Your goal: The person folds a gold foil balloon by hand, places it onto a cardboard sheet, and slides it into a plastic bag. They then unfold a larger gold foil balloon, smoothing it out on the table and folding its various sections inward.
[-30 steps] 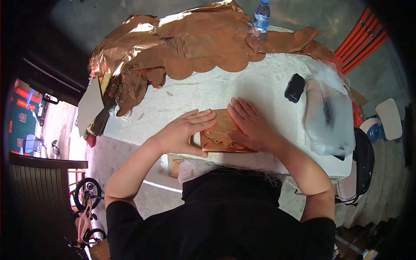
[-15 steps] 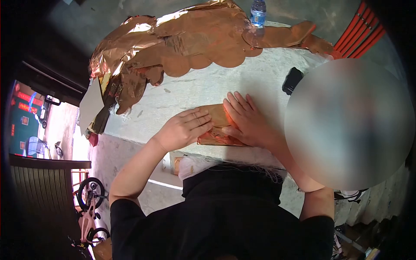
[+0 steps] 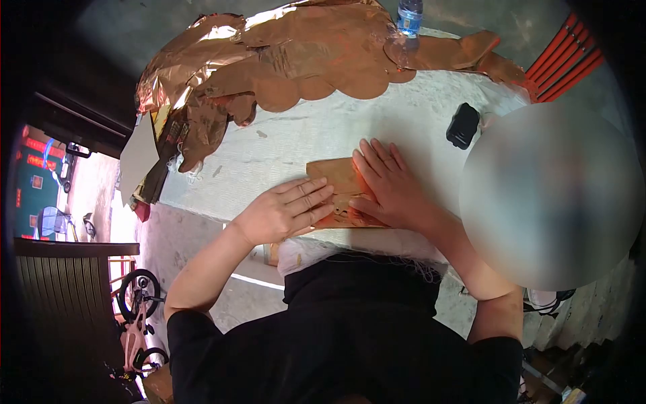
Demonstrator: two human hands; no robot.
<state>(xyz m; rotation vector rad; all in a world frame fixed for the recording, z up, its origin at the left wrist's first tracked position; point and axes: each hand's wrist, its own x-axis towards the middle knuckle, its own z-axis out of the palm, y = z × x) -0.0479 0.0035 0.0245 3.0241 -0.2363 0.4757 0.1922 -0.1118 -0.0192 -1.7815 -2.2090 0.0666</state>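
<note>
A small rectangular piece of copper-coloured foil paper (image 3: 331,172) lies near the front edge of the white-covered table, its lower part shiny orange and wrinkled. My left hand (image 3: 286,207) rests flat on its left side, fingers stretched to the right. On its right side my right hand (image 3: 390,188) lies flat, fingers pointing away from me and thumb turned inward. Both hands are open and grip nothing. Part of the foil paper is hidden under them.
A large pile of overlapping copper foil sheets (image 3: 316,60) spreads over the far side of the table (image 3: 269,151). A water bottle (image 3: 409,19) stands at the back, and a black object (image 3: 463,126) lies on the right. Red bars (image 3: 564,57) and a blurred round area are farther right.
My left hand has slid slightly towards me, uncovering the foil paper's upper left corner. My right hand stays flat on the right side. The view has shifted a little.
</note>
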